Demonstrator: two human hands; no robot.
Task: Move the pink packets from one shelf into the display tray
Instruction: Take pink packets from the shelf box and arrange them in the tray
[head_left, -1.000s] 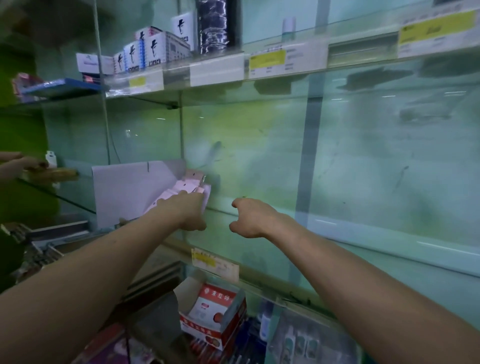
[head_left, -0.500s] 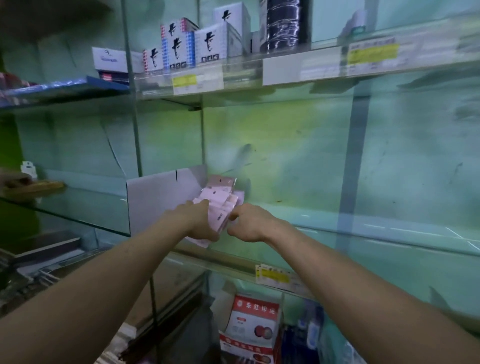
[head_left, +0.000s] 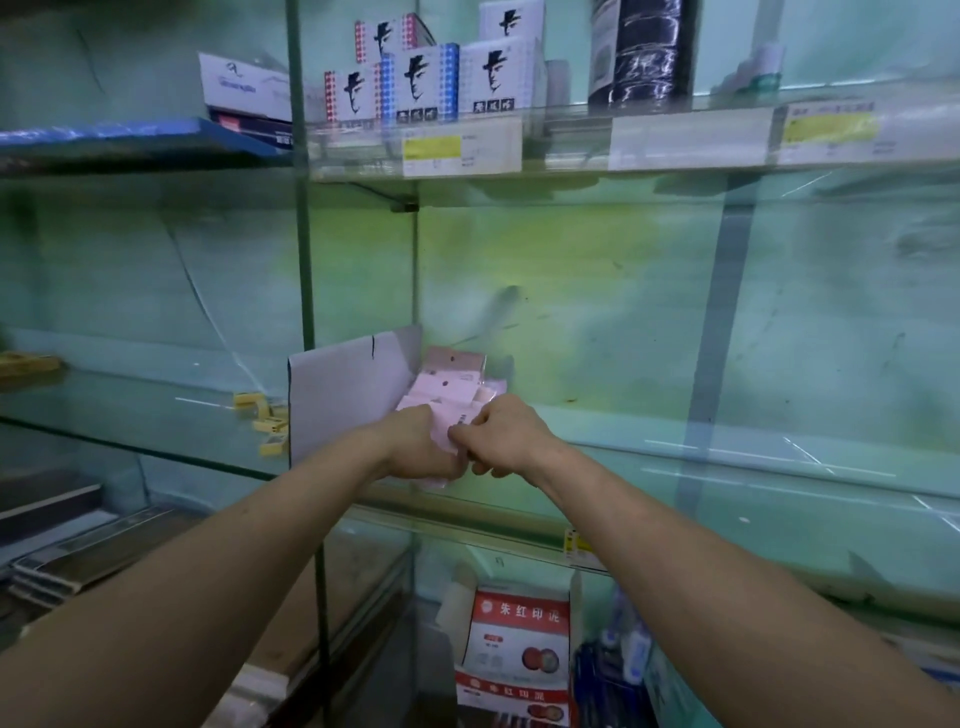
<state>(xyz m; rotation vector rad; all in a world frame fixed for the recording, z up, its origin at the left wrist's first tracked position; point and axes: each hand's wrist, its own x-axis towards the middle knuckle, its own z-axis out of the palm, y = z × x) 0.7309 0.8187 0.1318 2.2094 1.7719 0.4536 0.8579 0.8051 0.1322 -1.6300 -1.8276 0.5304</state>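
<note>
Head camera view: both hands meet at a fanned stack of pink packets (head_left: 447, 387), pale pink cards with punched hang holes, standing in a grey cardboard display tray (head_left: 343, 389) on a glass shelf (head_left: 727, 467). The left hand (head_left: 415, 447) grips the stack; the right hand (head_left: 501, 436) pinches one packet's edge.

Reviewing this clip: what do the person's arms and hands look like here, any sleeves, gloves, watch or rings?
Both forearms are bare along their whole visible length; no sleeve shows in the frame. The left hand and right hand wear no gloves. No watch, bracelet or strap shows at either wrist, and no rings are visible, though the fingers are partly hidden.
</note>
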